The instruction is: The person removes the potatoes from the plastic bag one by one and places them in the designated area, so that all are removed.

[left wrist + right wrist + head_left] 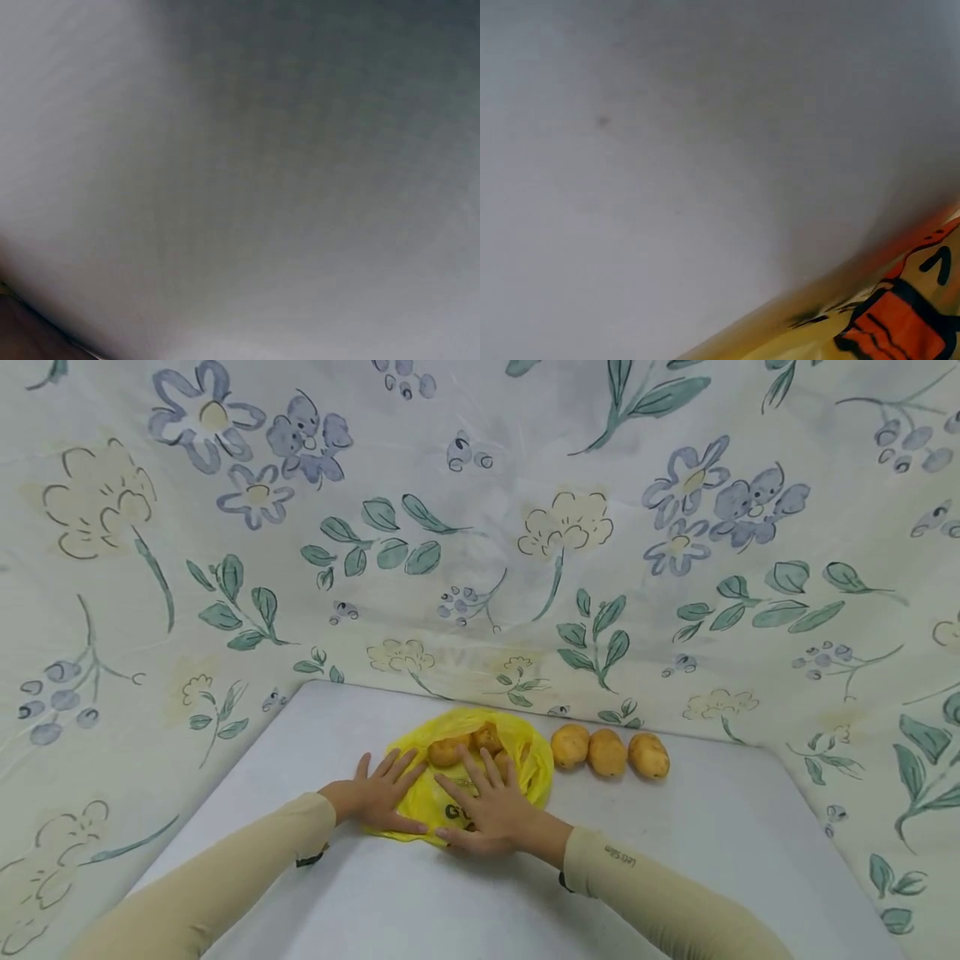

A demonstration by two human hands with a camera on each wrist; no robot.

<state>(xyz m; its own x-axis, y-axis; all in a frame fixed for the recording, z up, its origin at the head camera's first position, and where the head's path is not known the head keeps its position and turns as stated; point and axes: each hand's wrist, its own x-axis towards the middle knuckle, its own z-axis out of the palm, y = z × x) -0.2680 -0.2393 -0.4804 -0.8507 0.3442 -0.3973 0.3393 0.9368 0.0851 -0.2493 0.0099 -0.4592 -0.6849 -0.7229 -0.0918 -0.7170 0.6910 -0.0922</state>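
Observation:
A yellow plastic bag [528, 735] lies on the white table with its mouth toward the far side, and several potatoes [448, 751] show inside it. My left hand [381, 795] rests on the bag's left side, fingers spread and straight. Over the bag's front right lies my right hand [491, 810], also with spread fingers, its fingertips near the potatoes in the opening. Dark printed letters on the bag are partly hidden by this hand. The right wrist view catches the bag's orange and black print [900, 326] at its lower right corner.
Three potatoes [607, 753] lie in a row on the table just right of the bag. The white table [660, 860] has rounded far corners. Behind and beside it hangs a floral cloth [480, 593]. The left wrist view is mostly blurred pale surface.

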